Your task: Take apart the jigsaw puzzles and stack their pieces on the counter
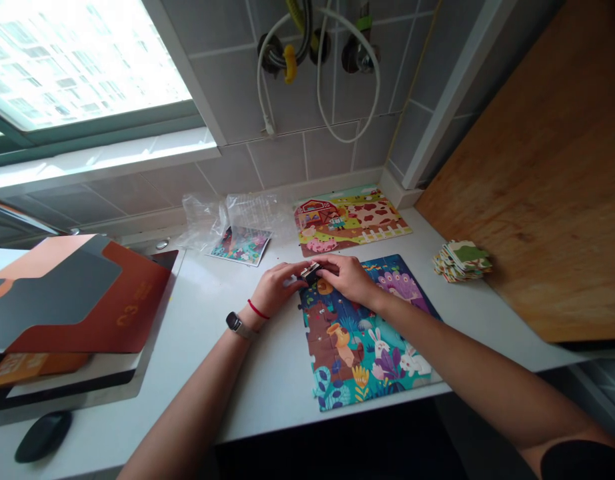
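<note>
My left hand point(275, 288), with a red string and a watch at the wrist, meets my right hand point(348, 277) at the upper left corner of a forest animal puzzle point(357, 347). Between the fingertips of both hands is a small stack of dark puzzle pieces point(310, 272), held above the puzzle. The puzzle shows a bear, rabbits and a purple peacock; my right forearm hides part of its right side. Its left edge has protruding tabs.
Behind lie a farm puzzle point(355, 220), a picture card point(241, 245) and clear plastic bags point(257, 212). A pile of puzzle pieces point(462, 261) sits at the right, near a wooden panel point(542, 200). At the left are an orange-grey box point(87, 293) and a black mouse point(43, 437).
</note>
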`<state>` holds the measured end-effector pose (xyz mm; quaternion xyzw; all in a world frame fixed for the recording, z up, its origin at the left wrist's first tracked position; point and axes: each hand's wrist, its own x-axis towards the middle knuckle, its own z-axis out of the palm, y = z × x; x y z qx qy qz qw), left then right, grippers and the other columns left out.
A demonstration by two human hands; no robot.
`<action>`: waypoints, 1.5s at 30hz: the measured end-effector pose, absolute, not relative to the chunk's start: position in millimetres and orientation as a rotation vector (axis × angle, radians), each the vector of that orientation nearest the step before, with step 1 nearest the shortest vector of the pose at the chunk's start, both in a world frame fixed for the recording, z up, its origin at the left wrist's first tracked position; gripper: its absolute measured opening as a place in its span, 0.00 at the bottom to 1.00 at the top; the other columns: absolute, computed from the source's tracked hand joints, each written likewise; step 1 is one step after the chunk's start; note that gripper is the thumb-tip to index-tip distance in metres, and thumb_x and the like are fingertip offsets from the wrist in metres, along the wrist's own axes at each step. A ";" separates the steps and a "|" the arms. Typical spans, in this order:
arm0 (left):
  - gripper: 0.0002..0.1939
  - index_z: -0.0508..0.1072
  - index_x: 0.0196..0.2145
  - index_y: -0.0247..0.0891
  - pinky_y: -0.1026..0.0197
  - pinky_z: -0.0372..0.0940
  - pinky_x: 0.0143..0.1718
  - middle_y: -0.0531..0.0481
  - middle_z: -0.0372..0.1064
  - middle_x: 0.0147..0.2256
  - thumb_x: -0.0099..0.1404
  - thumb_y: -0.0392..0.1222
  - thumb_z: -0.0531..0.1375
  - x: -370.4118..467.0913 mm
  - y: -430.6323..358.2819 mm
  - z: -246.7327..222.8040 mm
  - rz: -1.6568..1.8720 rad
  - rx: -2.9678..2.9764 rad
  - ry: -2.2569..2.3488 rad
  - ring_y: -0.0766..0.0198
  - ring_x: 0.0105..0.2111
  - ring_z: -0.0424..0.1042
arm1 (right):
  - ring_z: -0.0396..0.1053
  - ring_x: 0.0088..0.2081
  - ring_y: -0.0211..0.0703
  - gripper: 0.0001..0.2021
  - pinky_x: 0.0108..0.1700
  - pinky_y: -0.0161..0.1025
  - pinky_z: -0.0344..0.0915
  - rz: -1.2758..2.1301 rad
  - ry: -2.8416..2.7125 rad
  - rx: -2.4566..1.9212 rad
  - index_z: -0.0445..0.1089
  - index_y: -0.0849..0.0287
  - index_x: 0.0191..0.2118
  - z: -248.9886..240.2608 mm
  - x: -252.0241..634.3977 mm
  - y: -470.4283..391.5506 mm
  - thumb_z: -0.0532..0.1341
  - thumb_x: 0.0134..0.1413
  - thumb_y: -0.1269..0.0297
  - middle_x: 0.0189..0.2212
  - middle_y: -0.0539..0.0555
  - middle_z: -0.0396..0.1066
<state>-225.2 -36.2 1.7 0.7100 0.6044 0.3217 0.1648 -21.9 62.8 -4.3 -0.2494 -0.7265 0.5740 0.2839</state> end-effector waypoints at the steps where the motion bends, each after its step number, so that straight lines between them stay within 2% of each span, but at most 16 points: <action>1: 0.21 0.76 0.55 0.45 0.59 0.70 0.45 0.49 0.77 0.38 0.64 0.38 0.67 -225.6 -36.3 1.7 0.922 2.041 1.705 0.61 0.38 0.76 | 0.78 0.50 0.47 0.18 0.57 0.45 0.71 1.514 -1.968 -0.659 0.76 0.55 0.54 -3.9 -21.3 63.9 0.63 0.57 0.70 0.48 0.55 0.80; 5: 0.21 0.76 0.55 0.46 0.61 0.71 0.43 0.50 0.76 0.37 0.65 0.37 0.66 -226.5 -36.7 -0.2 0.949 2.070 1.681 0.62 0.37 0.76 | 0.79 0.47 0.48 0.16 0.52 0.44 0.74 1.424 -2.064 -0.663 0.78 0.56 0.50 0.5 -18.7 68.7 0.64 0.56 0.70 0.46 0.56 0.81; 8: 0.25 0.72 0.59 0.46 0.59 0.71 0.44 0.50 0.75 0.38 0.65 0.39 0.67 -227.0 -37.4 0.7 0.877 2.086 1.726 0.61 0.37 0.75 | 0.79 0.46 0.48 0.17 0.50 0.44 0.74 1.395 -2.102 -0.642 0.78 0.56 0.50 2.6 -18.6 69.4 0.64 0.54 0.71 0.46 0.56 0.80; 11: 0.35 0.68 0.62 0.43 0.52 0.70 0.49 0.44 0.73 0.45 0.59 0.48 0.71 -229.0 -39.6 5.8 0.753 2.114 1.802 0.54 0.44 0.74 | 0.79 0.44 0.48 0.15 0.49 0.43 0.74 1.321 -2.059 -0.701 0.79 0.56 0.47 0.2 -20.9 68.2 0.65 0.53 0.71 0.44 0.55 0.81; 13: 0.37 0.71 0.58 0.40 0.47 0.68 0.51 0.40 0.70 0.48 0.54 0.55 0.73 -230.2 -41.8 10.0 0.674 2.125 1.883 0.49 0.47 0.72 | 0.79 0.42 0.47 0.13 0.46 0.43 0.75 1.312 -1.969 -0.774 0.78 0.57 0.46 -3.2 -23.0 68.0 0.66 0.53 0.70 0.43 0.56 0.81; 15: 0.32 0.76 0.53 0.41 0.45 0.67 0.51 0.40 0.69 0.49 0.53 0.57 0.73 -230.1 -43.6 13.2 0.600 2.142 1.918 0.48 0.47 0.70 | 0.78 0.42 0.47 0.12 0.45 0.42 0.74 1.324 -1.875 -0.816 0.77 0.59 0.45 -6.7 -24.8 68.7 0.66 0.54 0.68 0.43 0.57 0.80; 18: 0.24 0.78 0.48 0.43 0.46 0.67 0.52 0.43 0.69 0.49 0.56 0.54 0.72 -227.1 -43.8 14.7 0.559 2.149 1.863 0.50 0.46 0.70 | 0.77 0.42 0.47 0.12 0.46 0.43 0.74 1.317 -1.772 -0.841 0.76 0.60 0.44 -10.0 -26.3 70.2 0.65 0.54 0.66 0.42 0.58 0.79; 25: 0.26 0.75 0.44 0.40 0.48 0.66 0.50 0.43 0.71 0.46 0.49 0.47 0.76 -220.4 -39.2 13.1 0.628 1.976 1.912 0.50 0.46 0.70 | 0.76 0.41 0.47 0.11 0.47 0.45 0.73 1.309 -1.693 -0.850 0.74 0.59 0.43 -7.4 -26.8 66.4 0.65 0.53 0.64 0.42 0.58 0.78; 30: 0.21 0.72 0.43 0.40 0.54 0.65 0.46 0.47 0.74 0.42 0.53 0.41 0.73 -218.6 -41.7 16.0 0.726 1.888 1.811 0.55 0.42 0.71 | 0.75 0.40 0.46 0.11 0.48 0.44 0.72 1.328 -1.705 -0.835 0.74 0.59 0.42 -7.5 -27.5 65.0 0.66 0.52 0.63 0.41 0.56 0.78; 33: 0.17 0.72 0.44 0.41 0.59 0.66 0.41 0.52 0.74 0.36 0.58 0.39 0.69 -218.9 -43.9 16.8 0.798 1.750 1.725 0.61 0.36 0.72 | 0.74 0.40 0.46 0.13 0.44 0.42 0.72 1.467 -1.588 -0.829 0.74 0.59 0.42 -7.1 -28.3 64.8 0.68 0.50 0.61 0.40 0.56 0.77; 36: 0.15 0.71 0.43 0.40 0.61 0.65 0.37 0.54 0.73 0.31 0.59 0.42 0.67 -220.5 -44.5 16.7 0.899 1.586 1.692 0.63 0.31 0.72 | 0.74 0.38 0.44 0.17 0.40 0.40 0.72 1.731 -1.409 -0.781 0.74 0.58 0.43 -3.4 -28.1 62.7 0.71 0.47 0.59 0.38 0.54 0.78; 39: 0.13 0.73 0.36 0.38 0.62 0.65 0.35 0.52 0.75 0.30 0.58 0.47 0.68 -223.8 -43.8 16.5 0.947 1.486 1.669 0.63 0.31 0.72 | 0.74 0.37 0.43 0.19 0.39 0.39 0.72 1.910 -1.307 -0.727 0.75 0.58 0.43 0.8 -27.2 60.1 0.72 0.45 0.58 0.38 0.53 0.78; 42: 0.14 0.75 0.33 0.36 0.61 0.66 0.34 0.50 0.76 0.29 0.58 0.50 0.67 -227.7 -43.3 16.0 1.002 1.370 1.642 0.62 0.30 0.73 | 0.75 0.38 0.43 0.18 0.42 0.40 0.72 1.912 -1.367 -0.706 0.75 0.58 0.44 0.6 -26.9 59.0 0.72 0.45 0.59 0.39 0.53 0.78; 45: 0.16 0.78 0.39 0.35 0.59 0.68 0.39 0.48 0.78 0.33 0.61 0.51 0.66 -229.2 -43.9 16.3 1.090 1.285 1.562 0.60 0.33 0.75 | 0.75 0.38 0.44 0.17 0.43 0.42 0.73 1.781 -1.600 -0.711 0.76 0.59 0.44 -2.0 -27.2 58.4 0.71 0.48 0.61 0.39 0.55 0.78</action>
